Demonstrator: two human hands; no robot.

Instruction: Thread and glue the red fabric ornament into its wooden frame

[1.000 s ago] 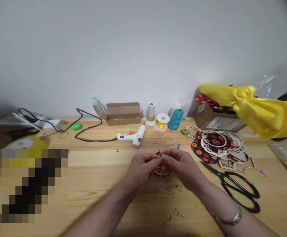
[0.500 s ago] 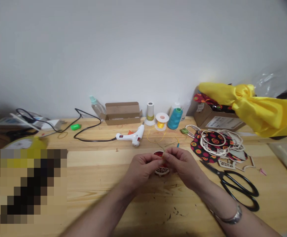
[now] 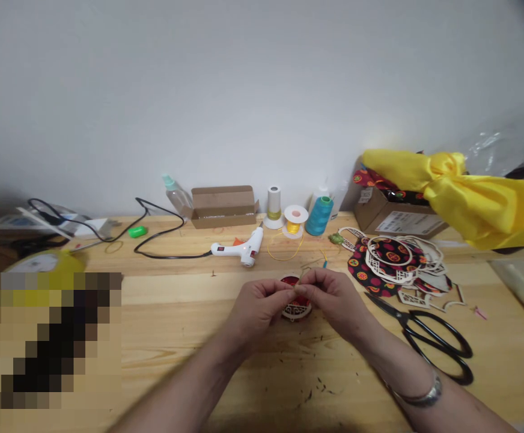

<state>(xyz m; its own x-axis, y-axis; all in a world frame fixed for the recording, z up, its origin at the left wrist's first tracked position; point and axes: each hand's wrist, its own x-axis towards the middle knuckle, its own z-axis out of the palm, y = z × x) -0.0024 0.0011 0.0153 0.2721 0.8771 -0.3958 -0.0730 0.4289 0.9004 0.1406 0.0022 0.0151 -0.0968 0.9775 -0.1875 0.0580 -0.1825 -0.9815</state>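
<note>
The round red ornament [image 3: 296,311] is seen near the middle of the table [image 3: 163,313], below the meeting fingertips, its pale lattice exposed along the lower edge while part of its middle is covered by fingers. Whether it is rested on the wood or lifted cannot be told. The left hand [image 3: 262,304] and the right hand [image 3: 336,304] are brought together over it, thumb and forefinger of each closed in a pinch; whatever is gripped there is too small and too well covered to be made out. The forearms [image 3: 192,391] are cut off by the lower edge. A white bottle [image 3: 323,191] is partly hidden by the teal thread cone [image 3: 319,218]. The cardboard box [image 3: 368,210] is overhung by yellow cloth [image 3: 478,204], and the lower left is masked by coarse pixels.
</note>
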